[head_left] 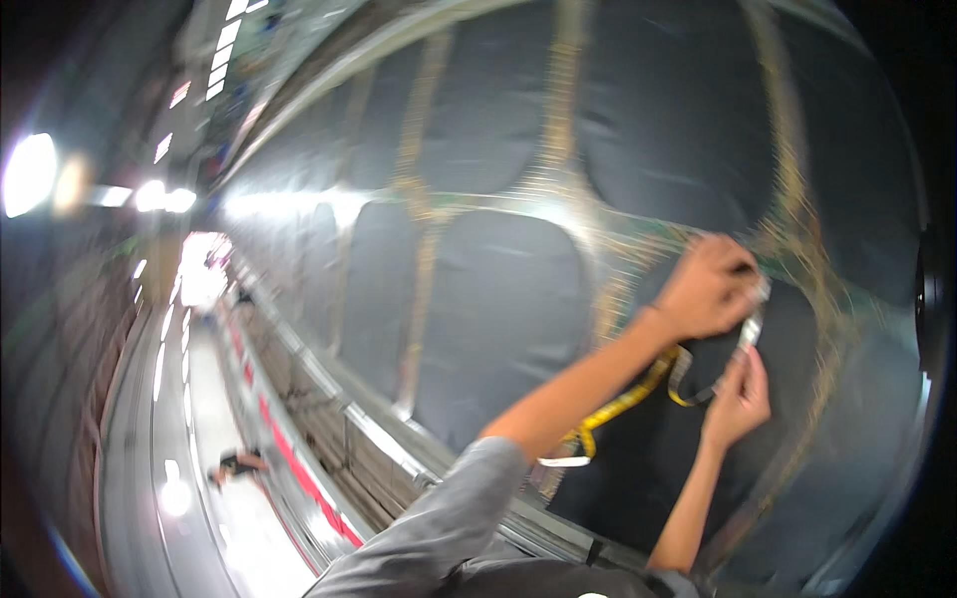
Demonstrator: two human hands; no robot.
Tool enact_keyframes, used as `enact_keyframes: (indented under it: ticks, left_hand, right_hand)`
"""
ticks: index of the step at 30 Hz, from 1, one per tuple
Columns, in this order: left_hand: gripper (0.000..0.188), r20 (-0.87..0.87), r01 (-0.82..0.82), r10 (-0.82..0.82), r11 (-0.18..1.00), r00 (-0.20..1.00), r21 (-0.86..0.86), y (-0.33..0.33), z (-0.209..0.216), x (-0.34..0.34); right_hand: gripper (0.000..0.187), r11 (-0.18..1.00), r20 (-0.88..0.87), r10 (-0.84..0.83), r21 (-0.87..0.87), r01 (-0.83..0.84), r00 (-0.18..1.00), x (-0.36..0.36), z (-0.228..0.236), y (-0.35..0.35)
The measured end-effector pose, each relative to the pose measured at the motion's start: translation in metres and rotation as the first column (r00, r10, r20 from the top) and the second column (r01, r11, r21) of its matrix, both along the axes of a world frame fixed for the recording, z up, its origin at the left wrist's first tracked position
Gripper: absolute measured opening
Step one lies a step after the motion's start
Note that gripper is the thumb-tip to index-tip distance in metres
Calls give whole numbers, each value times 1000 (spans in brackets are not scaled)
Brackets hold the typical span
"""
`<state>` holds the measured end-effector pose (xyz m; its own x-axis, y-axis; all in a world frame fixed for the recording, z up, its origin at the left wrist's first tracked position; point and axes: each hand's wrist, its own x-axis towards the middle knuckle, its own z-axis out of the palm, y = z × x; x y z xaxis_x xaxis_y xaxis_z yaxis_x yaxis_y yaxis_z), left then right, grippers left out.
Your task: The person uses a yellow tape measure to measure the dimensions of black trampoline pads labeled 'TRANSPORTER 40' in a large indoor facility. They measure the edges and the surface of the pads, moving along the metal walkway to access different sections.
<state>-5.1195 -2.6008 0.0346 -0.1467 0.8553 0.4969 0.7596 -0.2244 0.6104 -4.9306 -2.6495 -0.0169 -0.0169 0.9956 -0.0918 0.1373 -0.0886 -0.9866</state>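
My left hand (706, 287) reaches over the work surface, fingers closed on one stretch of a soft tape measure (626, 401). Nearer to me, my right hand (737, 401) pinches the same tape between thumb and fingers. A short pale length spans the gap between the two hands. The yellow part loops down and trails left under my left forearm, ending in a white piece. Beneath both hands lies a black panel (638, 478) with rounded corners. The picture is blurred, so the tape's contact with the panel cannot be made out.
More dark rounded panels (508, 309) lie in rows across the long surface, with gold-brown thread-like strips (417, 149) between them. A metal rail (384, 439) runs along the left edge. Beyond it, an aisle holds a red stripe (299, 473) and a distant person (239, 463).
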Motion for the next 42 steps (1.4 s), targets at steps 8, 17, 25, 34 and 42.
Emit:
enact_keyframes:
  ticks: [8,17,25,34,42]
  left_hand:
    - [67,115,59,-13,914,993,-401,-94,6,5]
    - [84,-73,-211,218,721,973,-660,-336,50,92]
    - [81,-178,-441,408,759,895,-479,-437,-6,146]
    - [114,185,-494,558,816,809,-301,-439,92,156]
    - [46,390,-545,543,830,743,-119,-527,128,164]
  right_hand:
    - [25,975,23,213,-67,-212,977,14,1,11]
    - [31,916,-83,282,-273,-294,956,90,15,-15]
    - [32,771,-396,415,-325,-547,819,127,165,-129]
    - [25,462,-109,880,-32,-886,462,114,338,-245]
    - [45,-517,-73,853,7,-856,-516,72,457,-403]
